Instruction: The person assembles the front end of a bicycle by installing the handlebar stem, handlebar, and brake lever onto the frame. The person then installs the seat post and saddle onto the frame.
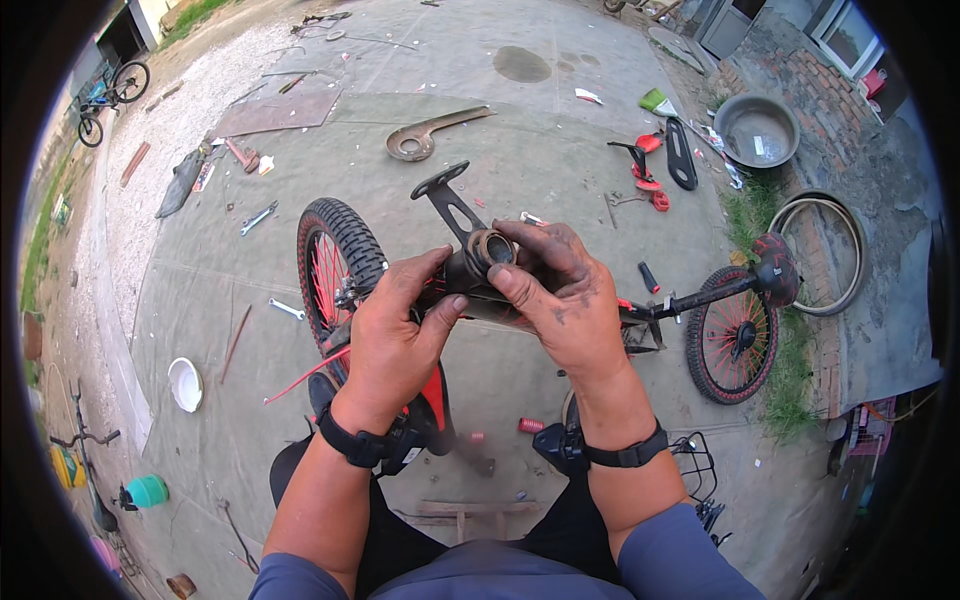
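Between my hands is the open end of a black bicycle frame tube [462, 272]. A greasy brownish metal ring [497, 247] sits at that end. My right hand [570, 300] pinches the ring between thumb and fingers, and its fingertips are dark with grime. My left hand [400, 315] is wrapped round the tube, close beside the ring. A black slotted bracket [447, 205] sticks up from behind the tube end. To the left stands a knobby-tyred wheel [340, 245] with red spokes; the bicycle's saddle [775, 270] and other wheel [735, 338] are at the right.
On the ground sheet lie a rusty chain guard [412, 142], spanners [260, 218], a pipe wrench [242, 155], a white bowl [185, 384], a red-and-black part [645, 170] and a screwdriver [650, 277]. A grey basin [757, 131] and bare tyres [822, 250] stand by the brick wall.
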The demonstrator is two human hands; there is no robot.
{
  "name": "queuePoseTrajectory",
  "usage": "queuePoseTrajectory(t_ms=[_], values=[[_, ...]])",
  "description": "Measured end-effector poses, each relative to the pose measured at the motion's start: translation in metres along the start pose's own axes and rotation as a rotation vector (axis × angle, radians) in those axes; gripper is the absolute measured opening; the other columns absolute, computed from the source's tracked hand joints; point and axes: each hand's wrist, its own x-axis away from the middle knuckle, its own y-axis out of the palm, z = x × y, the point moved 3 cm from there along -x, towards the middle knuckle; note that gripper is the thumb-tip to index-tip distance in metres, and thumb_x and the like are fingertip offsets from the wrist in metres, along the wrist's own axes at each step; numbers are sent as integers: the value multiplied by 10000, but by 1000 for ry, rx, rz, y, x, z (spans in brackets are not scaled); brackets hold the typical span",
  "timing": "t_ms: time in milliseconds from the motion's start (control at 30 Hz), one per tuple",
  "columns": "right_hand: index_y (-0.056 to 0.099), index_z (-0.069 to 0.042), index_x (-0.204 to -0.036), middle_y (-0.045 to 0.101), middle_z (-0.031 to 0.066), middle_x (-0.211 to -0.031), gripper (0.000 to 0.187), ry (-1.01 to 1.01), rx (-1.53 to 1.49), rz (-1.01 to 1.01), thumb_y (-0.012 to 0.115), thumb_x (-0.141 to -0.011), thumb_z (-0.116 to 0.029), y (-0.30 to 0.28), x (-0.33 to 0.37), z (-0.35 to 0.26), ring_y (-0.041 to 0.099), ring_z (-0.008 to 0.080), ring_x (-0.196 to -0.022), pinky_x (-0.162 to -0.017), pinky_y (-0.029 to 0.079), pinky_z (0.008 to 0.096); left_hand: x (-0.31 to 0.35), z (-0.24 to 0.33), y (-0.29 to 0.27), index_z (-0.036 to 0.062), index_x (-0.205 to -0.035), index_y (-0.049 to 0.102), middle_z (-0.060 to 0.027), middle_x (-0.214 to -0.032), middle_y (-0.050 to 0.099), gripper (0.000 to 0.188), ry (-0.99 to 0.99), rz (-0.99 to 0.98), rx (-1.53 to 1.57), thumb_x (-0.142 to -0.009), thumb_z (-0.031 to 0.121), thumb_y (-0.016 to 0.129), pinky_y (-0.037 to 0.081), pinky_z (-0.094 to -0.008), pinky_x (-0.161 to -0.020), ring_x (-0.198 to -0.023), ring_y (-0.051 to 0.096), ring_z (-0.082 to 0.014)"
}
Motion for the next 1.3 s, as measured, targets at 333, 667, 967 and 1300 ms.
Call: queuePoseTrajectory(t_ms=[333,667,967,1300], values=[[677,52,-1311,587,22,-1059,415,87,-147,22,802,-927,-48,4,2,1,660,96,-903,-777,566,227,0,2,0,40,-1352,644,-148,-1172,708,483,-15,0,8,-898,85,804,579,-357,-889,-1026,727,-263],[684,86,-1229,617,30,-1012,376,84,-66,31,825,-905,-43,2,-1,-3,638,86,-872,-734,565,223,0,-1,0,36,-1352,644,-153,-1165,709,484,-4,3,4,-897,86,802,581,-356,-880,-1019,730,-266],[720,27,-1219,591,13,-1038,407,93,79,16,870,-872,-123,2,0,-10,580,91,-901,-793,510,244,0,1,0,41,-1355,643,-149,-1170,708,476,4,3,14,-905,85,794,587,-356,-884,-1016,736,-262],[633,51,-1177,652,30,-956,339,-7,83,43,817,-909,-45,3,-1,-11,561,47,-783,-671,508,201,-1,1,0,50,-1354,647,-144,-1178,707,484,-11,-7,16,-897,87,802,587,-353,-880,-1020,737,-259]])
